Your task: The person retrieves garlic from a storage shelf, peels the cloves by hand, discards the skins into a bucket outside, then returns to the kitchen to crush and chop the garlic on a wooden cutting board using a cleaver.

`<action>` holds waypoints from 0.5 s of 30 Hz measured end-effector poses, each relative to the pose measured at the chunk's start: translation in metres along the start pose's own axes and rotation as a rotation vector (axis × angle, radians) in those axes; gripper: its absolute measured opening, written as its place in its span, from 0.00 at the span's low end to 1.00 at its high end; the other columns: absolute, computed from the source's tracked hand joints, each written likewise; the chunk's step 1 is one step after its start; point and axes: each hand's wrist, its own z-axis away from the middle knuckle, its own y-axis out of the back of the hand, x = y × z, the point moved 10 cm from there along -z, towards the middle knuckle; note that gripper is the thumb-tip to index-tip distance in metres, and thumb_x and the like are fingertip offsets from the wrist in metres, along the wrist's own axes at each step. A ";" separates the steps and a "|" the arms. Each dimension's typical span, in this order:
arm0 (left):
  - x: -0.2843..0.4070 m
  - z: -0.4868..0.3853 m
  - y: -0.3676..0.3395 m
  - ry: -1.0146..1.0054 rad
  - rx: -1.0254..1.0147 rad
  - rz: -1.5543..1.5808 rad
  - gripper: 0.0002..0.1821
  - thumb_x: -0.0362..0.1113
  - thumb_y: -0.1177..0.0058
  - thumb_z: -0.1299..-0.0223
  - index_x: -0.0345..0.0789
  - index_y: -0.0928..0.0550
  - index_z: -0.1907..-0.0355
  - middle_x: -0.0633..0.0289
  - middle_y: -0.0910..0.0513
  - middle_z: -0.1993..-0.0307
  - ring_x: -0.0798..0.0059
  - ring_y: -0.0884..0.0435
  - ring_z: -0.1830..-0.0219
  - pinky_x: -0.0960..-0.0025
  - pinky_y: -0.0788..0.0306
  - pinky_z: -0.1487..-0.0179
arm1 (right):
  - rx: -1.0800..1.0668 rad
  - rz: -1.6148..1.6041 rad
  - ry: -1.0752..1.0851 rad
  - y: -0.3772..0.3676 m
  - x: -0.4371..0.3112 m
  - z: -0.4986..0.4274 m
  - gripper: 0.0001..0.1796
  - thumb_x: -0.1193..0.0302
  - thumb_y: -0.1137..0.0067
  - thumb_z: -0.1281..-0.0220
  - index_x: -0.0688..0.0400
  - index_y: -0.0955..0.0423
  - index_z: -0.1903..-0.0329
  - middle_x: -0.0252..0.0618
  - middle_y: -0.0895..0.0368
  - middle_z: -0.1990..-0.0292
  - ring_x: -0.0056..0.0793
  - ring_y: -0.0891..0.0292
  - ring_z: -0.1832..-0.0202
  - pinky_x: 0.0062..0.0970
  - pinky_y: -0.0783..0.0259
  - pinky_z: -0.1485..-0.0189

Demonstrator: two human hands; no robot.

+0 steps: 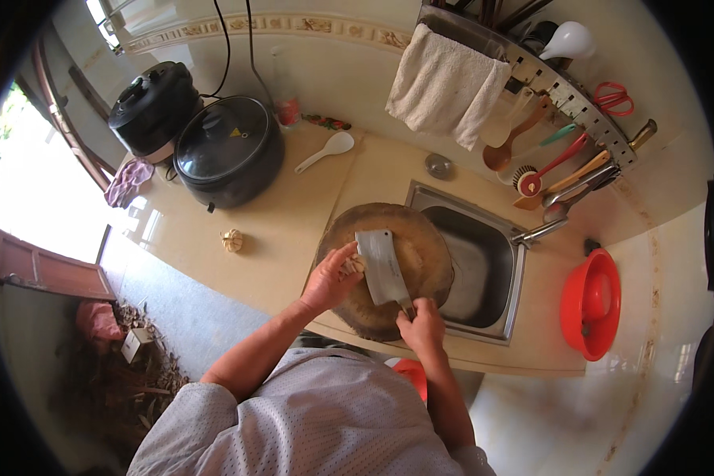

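On the counter lies a round wooden chopping block (416, 256), its right side overlapping the sink. My right hand (423, 326) grips the handle of a cleaver (382, 268), whose broad blade is over the block with its flat face up. Against the blade's left edge, my left hand (332, 279) holds a garlic bulb (352, 266) between thumb and fingers. The fingers hide part of the bulb. A second garlic bulb (232, 240) rests on the counter to the left of the block.
Right of the block is a steel sink (514, 297) with a faucet (538, 232). A black lidded electric pot (229, 154), a rice cooker (153, 110) and a white spoon (327, 151) stand or lie behind left. Utensils hang from a wall rack (562, 86). A red basin (571, 309) is far right.
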 end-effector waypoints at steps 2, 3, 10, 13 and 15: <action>0.006 -0.003 -0.008 -0.101 -0.042 -0.154 0.43 0.34 0.31 0.48 0.37 0.35 0.28 0.56 0.20 0.44 0.59 0.20 0.44 0.61 0.26 0.42 | 0.017 -0.032 -0.100 0.009 0.021 0.019 0.16 0.64 0.34 0.46 0.59 0.28 0.60 0.47 0.23 0.63 0.52 0.21 0.61 0.48 0.25 0.60; 0.011 -0.002 -0.011 -0.163 -0.055 -0.236 0.46 0.35 0.31 0.48 0.37 0.37 0.26 0.56 0.20 0.43 0.58 0.21 0.43 0.60 0.27 0.41 | 0.033 -0.051 -0.143 0.014 0.030 0.034 0.16 0.65 0.34 0.46 0.59 0.28 0.60 0.47 0.22 0.64 0.52 0.21 0.62 0.47 0.25 0.60; 0.027 -0.001 -0.046 -0.424 -0.211 -0.445 0.54 0.39 0.27 0.55 0.36 0.42 0.25 0.60 0.19 0.41 0.57 0.29 0.32 0.52 0.36 0.33 | -0.190 -0.477 -0.591 -0.012 0.088 0.130 0.12 0.67 0.34 0.40 0.62 0.23 0.63 0.35 0.20 0.75 0.21 0.24 0.77 0.26 0.28 0.73; 0.029 0.000 -0.059 -0.496 -0.282 -0.461 0.54 0.40 0.26 0.55 0.36 0.42 0.25 0.60 0.20 0.40 0.57 0.31 0.30 0.51 0.37 0.32 | -0.191 -0.568 -0.677 -0.022 0.088 0.155 0.12 0.66 0.35 0.39 0.62 0.24 0.65 0.36 0.22 0.78 0.22 0.27 0.79 0.28 0.30 0.74; 0.030 0.003 -0.061 -0.536 -0.304 -0.443 0.53 0.41 0.27 0.54 0.36 0.41 0.25 0.59 0.22 0.38 0.56 0.32 0.29 0.52 0.37 0.31 | -0.071 -0.680 -0.711 -0.023 0.081 0.163 0.11 0.66 0.36 0.37 0.61 0.25 0.67 0.34 0.23 0.79 0.19 0.29 0.80 0.25 0.34 0.77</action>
